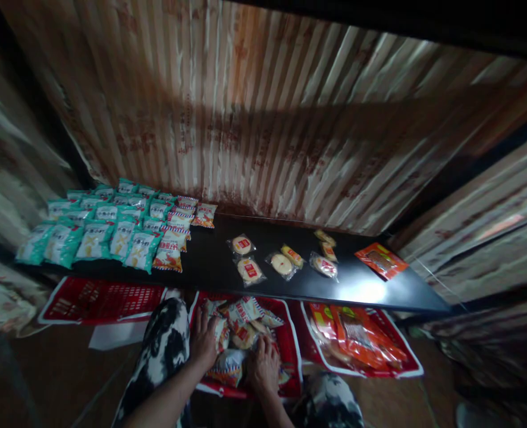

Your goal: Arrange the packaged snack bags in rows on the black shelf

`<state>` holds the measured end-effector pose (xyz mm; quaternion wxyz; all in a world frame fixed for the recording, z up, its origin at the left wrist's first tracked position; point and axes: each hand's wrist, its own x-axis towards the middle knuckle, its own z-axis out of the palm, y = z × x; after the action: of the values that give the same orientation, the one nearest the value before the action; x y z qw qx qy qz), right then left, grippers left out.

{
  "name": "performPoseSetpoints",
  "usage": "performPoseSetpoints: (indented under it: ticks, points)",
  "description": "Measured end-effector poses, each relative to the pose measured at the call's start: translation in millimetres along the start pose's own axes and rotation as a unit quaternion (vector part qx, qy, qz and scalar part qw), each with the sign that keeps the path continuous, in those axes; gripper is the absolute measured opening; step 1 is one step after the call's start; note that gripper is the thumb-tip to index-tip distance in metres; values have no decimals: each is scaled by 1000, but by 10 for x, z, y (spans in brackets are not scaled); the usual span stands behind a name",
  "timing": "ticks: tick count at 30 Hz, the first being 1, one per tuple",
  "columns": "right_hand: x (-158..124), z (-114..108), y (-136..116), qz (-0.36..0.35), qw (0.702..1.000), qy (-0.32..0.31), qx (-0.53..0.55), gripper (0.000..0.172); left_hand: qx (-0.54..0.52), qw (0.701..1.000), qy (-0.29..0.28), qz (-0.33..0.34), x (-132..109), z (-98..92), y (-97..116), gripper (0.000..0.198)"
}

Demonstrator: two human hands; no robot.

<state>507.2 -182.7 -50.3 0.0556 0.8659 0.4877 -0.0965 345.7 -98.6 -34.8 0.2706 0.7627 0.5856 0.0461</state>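
Both my hands reach down into a red basket (290,348) on the floor, filled with several small snack packets (241,321). My left hand (204,343) lies flat on the packets at the basket's left side, fingers spread. Over on the basket's right part, my right hand (263,364) rests on the packets with fingers curled among them; whether it grips one is unclear. A red-and-white packet (228,368) lies between the two hands. My knees in patterned trousers (165,345) flank the basket.
A black shelf (370,285) above holds teal packets (98,229) at left, round clear-wrapped cakes (250,270) in the middle and an orange packet (380,260) at right. An empty red basket (98,300) sits left; another (406,368) with orange packets sits right. Striped curtain behind.
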Motion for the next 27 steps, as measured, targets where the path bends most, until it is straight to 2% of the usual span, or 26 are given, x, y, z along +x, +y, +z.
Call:
performPoseSetpoints:
  ticks: [7, 11, 15, 20, 24, 27]
  points:
    - [46, 4, -51, 11, 1000, -8, 5, 53, -4, 999, -41, 24, 27, -189, -36, 69]
    - [181, 42, -105, 7, 1000, -26, 3, 44, -22, 998, -51, 30, 50, -260, -41, 69]
    - [300, 15, -111, -16, 999, -45, 1, 44, -11, 999, -44, 2, 75, -219, 24, 68]
    - [299, -50, -90, -9, 997, -77, 7, 44, -15, 999, -29, -12, 77, -165, 80, 65]
    - [258, -52, -64, -12, 996, -88, 13, 45, -21, 999, -26, 12, 12, -196, 67, 63]
    - [251, 3, -34, -13, 998, -65, 11, 41, -41, 998, -31, 43, -37, -178, 46, 56]
